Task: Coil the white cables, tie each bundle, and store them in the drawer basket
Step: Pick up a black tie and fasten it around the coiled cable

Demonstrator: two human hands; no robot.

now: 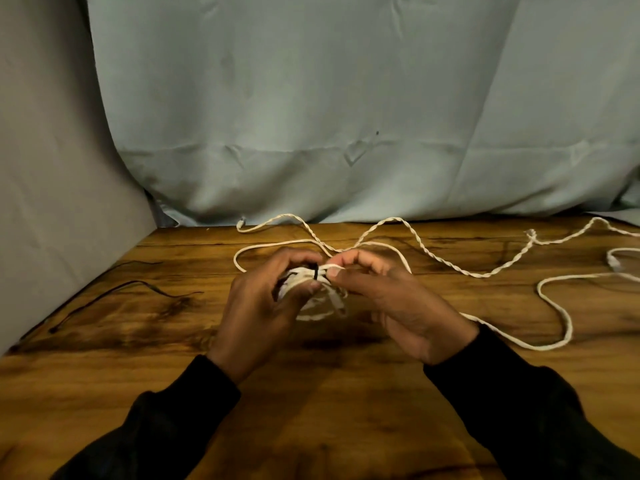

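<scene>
Step in hand: tying the first coiled bundle, judging by the dark band crossing its waist.
Coiled bundle (313, 289): sitting at the centre of view, just above the table (346, 410), held between both hands; loops hanging loose at 5 o'clock of the tie.
Black tie (316, 271): wrapping the coil's middle; locked or merely looped, not possible to tell.
Left hand (263, 306): curling round the coil's 9 o'clock side, fingers folded over the loops, clamping them flat.
Right hand (391, 299): pinching white strands at the 3 o'clock side of the tie, thumb and forefinger closed on them.
Loose white cable (554, 306): trailing from the right wrist towards 3 o'clock, looping wide over the table.
Twisted white cable (433, 251): lying uncoiled at 1 o'clock, running on to the right edge.
Spare black ties (121, 289): lying at 9 o'clock, well apart from the hands.
Drawer basket: not showing in this view.
Advice, grip: keeping the left hand squeezing the loops together while cinching, preventing the coil from springing open.
Advice, tie: pulling snug at the waist, not crushing the strands.
Advice, stray loops: gathering the hanging loops in before tightening.
Risk: catching the trailing cable inside the tie.
Progress: appearing early; two cables remaining uncoiled, nothing stored.
</scene>
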